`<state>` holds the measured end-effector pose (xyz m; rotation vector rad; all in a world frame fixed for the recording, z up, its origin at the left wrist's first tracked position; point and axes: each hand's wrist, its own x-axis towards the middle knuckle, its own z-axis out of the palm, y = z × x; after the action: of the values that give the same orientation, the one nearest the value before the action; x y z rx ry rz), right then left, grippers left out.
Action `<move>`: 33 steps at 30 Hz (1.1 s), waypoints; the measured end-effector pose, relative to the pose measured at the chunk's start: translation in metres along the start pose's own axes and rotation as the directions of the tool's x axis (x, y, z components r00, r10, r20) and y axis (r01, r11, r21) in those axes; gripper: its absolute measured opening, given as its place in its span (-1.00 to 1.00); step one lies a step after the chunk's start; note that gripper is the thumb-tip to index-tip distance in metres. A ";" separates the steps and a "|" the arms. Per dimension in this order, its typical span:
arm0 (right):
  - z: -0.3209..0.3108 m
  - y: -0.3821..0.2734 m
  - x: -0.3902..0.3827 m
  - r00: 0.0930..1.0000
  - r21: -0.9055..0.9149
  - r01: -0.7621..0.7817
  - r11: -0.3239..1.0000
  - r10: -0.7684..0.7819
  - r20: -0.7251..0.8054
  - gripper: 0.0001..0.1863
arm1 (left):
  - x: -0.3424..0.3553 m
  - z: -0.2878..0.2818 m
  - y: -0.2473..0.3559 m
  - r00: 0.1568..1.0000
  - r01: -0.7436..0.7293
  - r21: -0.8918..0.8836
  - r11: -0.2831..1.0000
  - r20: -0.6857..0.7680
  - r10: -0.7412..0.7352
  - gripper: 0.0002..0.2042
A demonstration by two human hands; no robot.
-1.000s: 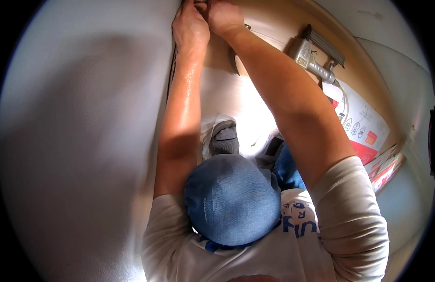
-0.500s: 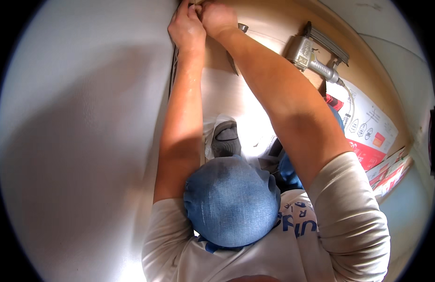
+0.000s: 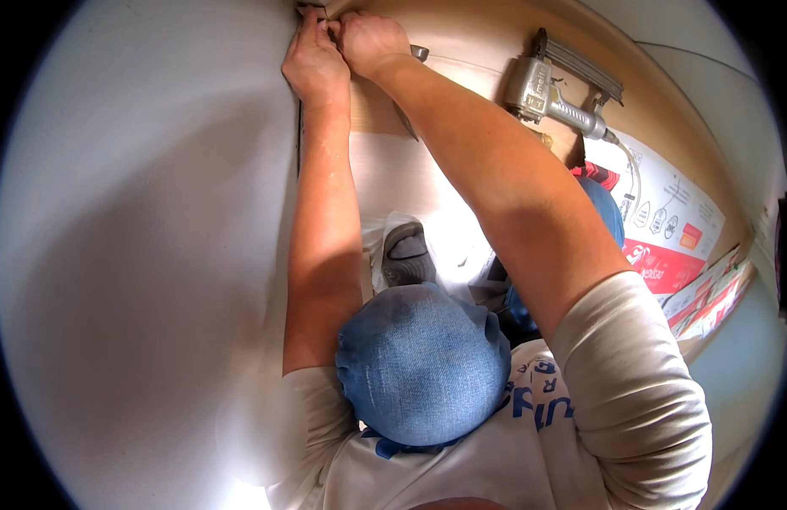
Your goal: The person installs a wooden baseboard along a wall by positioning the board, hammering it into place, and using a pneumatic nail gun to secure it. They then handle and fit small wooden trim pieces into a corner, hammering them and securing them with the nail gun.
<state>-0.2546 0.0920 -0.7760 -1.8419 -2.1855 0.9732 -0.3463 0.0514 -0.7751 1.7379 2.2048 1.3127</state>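
Both hands work close together at the far end of the wall's foot. My left hand (image 3: 317, 68) reaches along the wall, fingers pressed together around something too small to make out. By its fingertips, a small dark-edged piece (image 3: 312, 11) shows at the corner between wall and floor. My right hand (image 3: 373, 42) is closed in a pinch against the left fingers; what it grips is hidden. Beneath my right forearm lies a hammer-like tool (image 3: 420, 53), its metal head and a curved dark part showing, the rest covered.
A silver air stapler or nail gun (image 3: 542, 95) with a pale hose (image 3: 636, 174) lies to the right on the wood-coloured floor (image 3: 470, 34). Printed white and red cardboard (image 3: 678, 212) is beyond my right arm. The grey wall (image 3: 138, 212) fills the left. My knee (image 3: 423, 365) and shoe (image 3: 407, 255) are below.
Both hands appear slightly lower and further left, and the stapler also sits further left in view. The dark-edged piece at the corner now shows more. The hands stay together.
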 end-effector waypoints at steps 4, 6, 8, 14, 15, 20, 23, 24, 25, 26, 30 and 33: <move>-0.010 -0.005 -0.004 0.998 0.030 -0.018 0.999 0.017 0.058 -0.45 | 0.002 -0.002 0.001 0.998 0.037 -0.013 0.999 0.051 -0.036 -0.70; -0.020 -0.007 -0.005 0.993 0.084 -0.036 0.996 0.026 0.116 -0.44 | 0.003 -0.003 0.001 1.000 0.003 -0.015 1.000 0.016 -0.003 -0.73; -0.030 -0.008 -0.002 0.979 0.166 -0.076 0.983 0.042 0.199 -0.43 | 0.004 -0.004 0.002 1.000 0.015 -0.050 0.999 0.014 -0.014 -0.72; -0.049 0.004 0.012 0.959 0.409 -0.183 0.894 0.072 0.273 -0.24 | 0.002 -0.009 0.008 0.997 0.074 -0.092 0.993 0.021 -0.072 -0.74; -0.050 -0.001 0.013 0.954 0.415 -0.207 0.886 0.089 0.286 -0.21 | 0.001 -0.009 0.005 0.993 0.115 -0.130 0.985 0.038 -0.111 -0.74; -0.050 -0.007 0.016 0.953 0.346 -0.204 0.916 0.106 0.283 -0.14 | -0.001 -0.004 0.003 0.991 0.023 -0.105 0.994 -0.129 -0.037 -0.70; -0.048 -0.003 0.017 0.955 0.249 -0.161 0.955 0.087 0.282 -0.23 | -0.007 -0.007 0.010 0.923 0.385 -0.185 0.904 0.087 -0.375 -0.62; -0.048 -0.008 0.017 0.952 0.165 -0.123 0.979 0.069 0.298 -0.32 | -0.008 -0.006 0.007 0.939 0.343 -0.176 0.923 0.050 -0.339 -0.59; -0.048 -0.012 0.017 0.948 0.080 -0.081 0.993 0.052 0.314 -0.41 | -0.009 -0.005 0.004 0.953 0.299 -0.166 0.940 0.014 -0.301 -0.57; -0.047 -0.014 0.018 0.940 0.113 -0.101 0.988 0.058 0.335 -0.33 | -0.012 -0.005 0.001 0.965 0.256 -0.152 0.955 -0.023 -0.262 -0.54; -0.038 -0.004 0.028 0.949 0.170 -0.139 0.976 0.083 0.303 -0.15 | -0.023 -0.005 0.007 0.898 0.435 -0.197 0.879 0.163 -0.408 -0.39; -0.037 -0.006 0.026 0.969 0.246 -0.115 0.962 0.054 0.242 -0.16 | -0.038 -0.012 0.013 0.853 0.516 -0.296 0.804 0.262 -0.451 -0.30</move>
<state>-0.2481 0.1305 -0.7517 -1.7888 -1.9899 1.4836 -0.3278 0.0138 -0.7760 1.0183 1.9640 1.2600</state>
